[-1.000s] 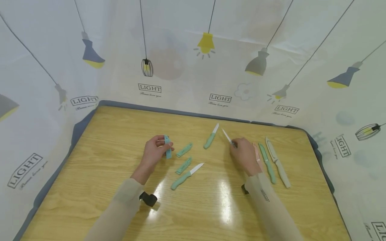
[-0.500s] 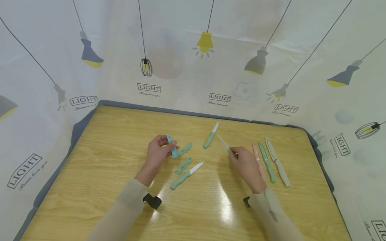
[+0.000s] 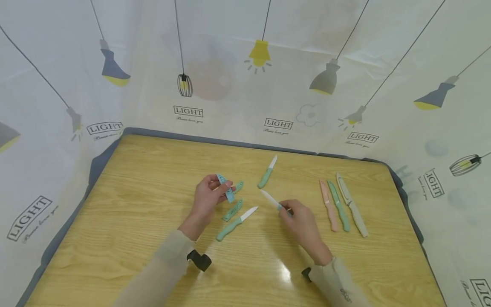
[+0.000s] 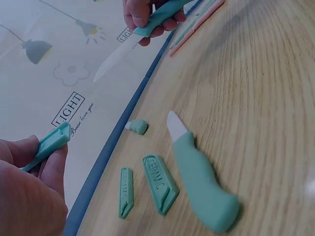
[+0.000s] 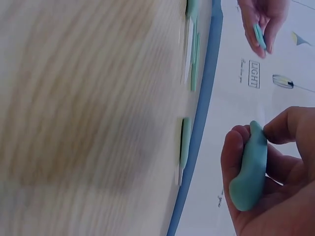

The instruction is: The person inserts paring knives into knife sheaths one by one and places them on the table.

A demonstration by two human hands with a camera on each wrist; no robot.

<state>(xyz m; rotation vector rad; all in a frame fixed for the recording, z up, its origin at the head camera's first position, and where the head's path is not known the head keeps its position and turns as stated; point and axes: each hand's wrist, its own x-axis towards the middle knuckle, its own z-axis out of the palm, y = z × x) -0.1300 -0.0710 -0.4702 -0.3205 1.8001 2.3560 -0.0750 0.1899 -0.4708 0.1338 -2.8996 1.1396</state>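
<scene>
My left hand [image 3: 205, 198] pinches a light blue knife sheath [image 3: 226, 189] between thumb and fingers, its open end showing in the left wrist view. My right hand [image 3: 303, 224] grips a paring knife [image 3: 270, 198] by its blue-green handle [image 5: 252, 172]; the bare white blade points up and left towards the sheath, with a gap between them. Below the left hand lie two green sheaths, one [image 3: 239, 187] partly behind the fingers and one [image 3: 232, 210] nearer, marked CERAMIC [image 4: 160, 184]. A green-handled knife [image 3: 230, 229] rests beside the nearer one, blade bare.
Another bare green-handled knife [image 3: 265, 175] lies farther back. To the right, a pink knife [image 3: 328, 209], a green knife [image 3: 339, 207] and a larger cream knife [image 3: 354, 211] lie side by side, blades covered. A printed curtain [image 3: 238, 119] surrounds the wooden table [image 3: 145, 170].
My right hand has moved left and nearer with the knife, uncovering the pink knife. The left hand has shifted right with the sheath, now overlapping the farther green sheath.
</scene>
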